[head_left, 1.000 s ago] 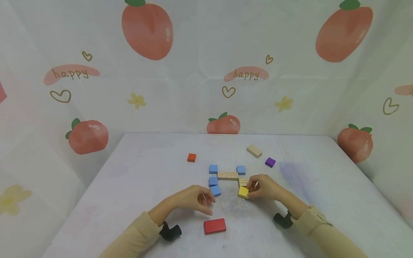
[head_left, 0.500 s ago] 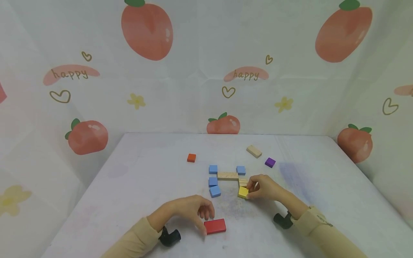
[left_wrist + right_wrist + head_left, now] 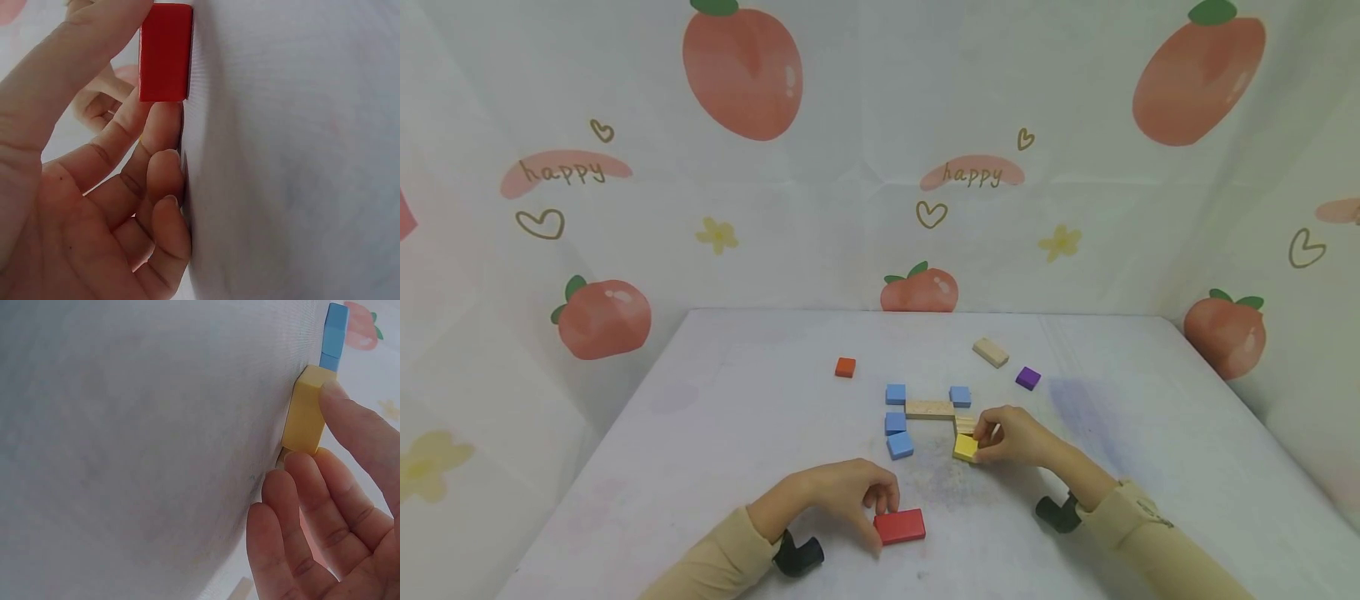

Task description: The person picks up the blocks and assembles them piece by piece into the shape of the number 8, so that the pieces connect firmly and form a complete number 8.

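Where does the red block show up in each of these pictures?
Head: red block low, near the middle, at the left hand.
Left wrist: at the top, just left of centre.
Right wrist: not in it.
Shared landmark: the pale tabletop.

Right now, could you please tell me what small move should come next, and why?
Perhaps the left hand should gently lift the red block: it straddles that block's left end, and the block lies apart from the yellow block that the right hand pinches.
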{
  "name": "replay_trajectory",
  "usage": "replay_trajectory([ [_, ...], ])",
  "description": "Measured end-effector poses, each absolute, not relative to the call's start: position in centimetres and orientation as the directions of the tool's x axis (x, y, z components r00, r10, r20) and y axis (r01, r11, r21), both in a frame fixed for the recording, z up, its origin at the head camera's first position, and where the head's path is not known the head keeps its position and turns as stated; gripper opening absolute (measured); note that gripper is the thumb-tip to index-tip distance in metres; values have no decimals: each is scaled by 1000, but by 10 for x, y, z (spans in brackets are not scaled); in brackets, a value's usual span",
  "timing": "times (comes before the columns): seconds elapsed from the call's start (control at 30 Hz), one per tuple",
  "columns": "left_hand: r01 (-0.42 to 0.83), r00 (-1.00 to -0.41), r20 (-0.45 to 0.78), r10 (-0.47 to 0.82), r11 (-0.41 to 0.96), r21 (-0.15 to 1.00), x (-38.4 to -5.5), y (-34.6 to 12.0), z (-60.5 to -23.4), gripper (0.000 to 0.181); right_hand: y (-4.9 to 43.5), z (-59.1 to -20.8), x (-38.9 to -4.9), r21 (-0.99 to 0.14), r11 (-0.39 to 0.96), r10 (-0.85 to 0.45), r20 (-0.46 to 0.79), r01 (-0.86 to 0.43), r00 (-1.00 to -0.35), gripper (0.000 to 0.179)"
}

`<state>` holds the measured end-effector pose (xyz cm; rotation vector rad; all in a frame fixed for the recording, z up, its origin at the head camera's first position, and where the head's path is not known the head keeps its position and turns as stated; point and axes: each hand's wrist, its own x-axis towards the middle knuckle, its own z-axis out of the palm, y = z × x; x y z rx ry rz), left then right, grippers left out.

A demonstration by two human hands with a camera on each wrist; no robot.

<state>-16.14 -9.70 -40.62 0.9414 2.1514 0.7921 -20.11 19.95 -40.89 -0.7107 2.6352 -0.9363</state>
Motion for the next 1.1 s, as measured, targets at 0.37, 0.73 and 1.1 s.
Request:
replay_trajectory([
  [0.37, 432, -545, -294, 785, 564, 704, -163, -98, -408, 26, 200, -409, -200, -649, 662, -534, -59, -374, -844, 20],
  [0.73, 405, -564, -259, 784, 535, 742, -168, -99, -410, 24, 199, -408, -200, -643, 671, -529, -66, -369, -846, 20],
  [1.1, 460, -625, -174, 761, 539, 705, -171, -91, -409, 30, 198, -407, -200, -649, 678, -518, -90, -345, -851, 20],
])
